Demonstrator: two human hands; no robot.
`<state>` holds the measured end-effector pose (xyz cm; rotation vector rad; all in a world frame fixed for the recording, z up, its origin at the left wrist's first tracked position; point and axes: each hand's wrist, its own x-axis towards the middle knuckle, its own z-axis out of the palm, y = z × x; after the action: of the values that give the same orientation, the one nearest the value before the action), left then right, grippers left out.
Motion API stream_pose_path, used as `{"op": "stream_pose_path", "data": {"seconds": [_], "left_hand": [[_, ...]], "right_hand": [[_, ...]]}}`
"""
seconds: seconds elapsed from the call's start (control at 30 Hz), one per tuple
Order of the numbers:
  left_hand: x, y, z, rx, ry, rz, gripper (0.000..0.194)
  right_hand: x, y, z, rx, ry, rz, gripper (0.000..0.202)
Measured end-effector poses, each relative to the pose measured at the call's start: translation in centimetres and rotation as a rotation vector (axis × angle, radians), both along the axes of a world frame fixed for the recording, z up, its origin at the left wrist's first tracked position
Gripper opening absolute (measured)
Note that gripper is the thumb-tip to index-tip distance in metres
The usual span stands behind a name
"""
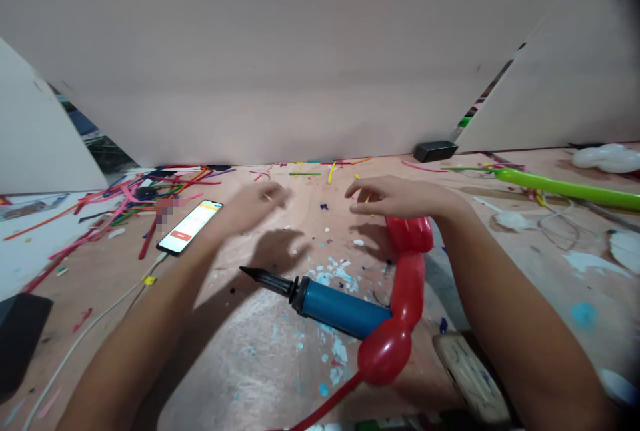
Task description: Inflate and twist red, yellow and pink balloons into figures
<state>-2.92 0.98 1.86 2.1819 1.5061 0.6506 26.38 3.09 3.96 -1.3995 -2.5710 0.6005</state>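
Note:
My left hand (pixel 259 206) hovers over the table just right of a phone (pixel 190 228) with a lit screen. Motion blurs its fingertips, but they look loosely curled and apart, with nothing between them. My right hand (pixel 395 196) is above the upper end of a red twisted balloon (pixel 410 284), thumb and fingers apart and holding nothing. Whether it touches the balloon is hard to tell. The balloon has several bubbles and a thin uninflated tail. A blue hand pump (pixel 345 308) with a black nozzle lies below both hands, its right end partly behind the balloon.
Loose uninflated balloons (pixel 135 204) lie in a tangle at left. A white cable (pixel 95 318) runs from the phone. At right lie a long green balloon (pixel 565 184) and a white balloon (pixel 607 158). A black box (pixel 435 150) stands against the back panel (pixel 280 71).

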Motion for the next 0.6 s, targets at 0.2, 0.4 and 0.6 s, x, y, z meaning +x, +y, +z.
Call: {"op": "stream_pose_path", "data": {"seconds": [0.2, 0.4, 0.6], "left_hand": [[12.0, -10.7, -3.8, 0.062, 0.375, -0.452, 0.088], [12.7, -10.7, -3.5, 0.045, 0.449, -0.501, 0.045], [7.3, -3.9, 0.5, 0.188, 0.1, -0.116, 0.028]], "right_hand": [[3.1, 3.7, -3.8, 0.072, 0.051, -0.247, 0.031], [3.3, 2.7, -2.8, 0.262, 0.31, -0.295, 0.027], [2.1, 0.9, 1.1, 0.803, 0.73, -0.532, 0.027]]}}
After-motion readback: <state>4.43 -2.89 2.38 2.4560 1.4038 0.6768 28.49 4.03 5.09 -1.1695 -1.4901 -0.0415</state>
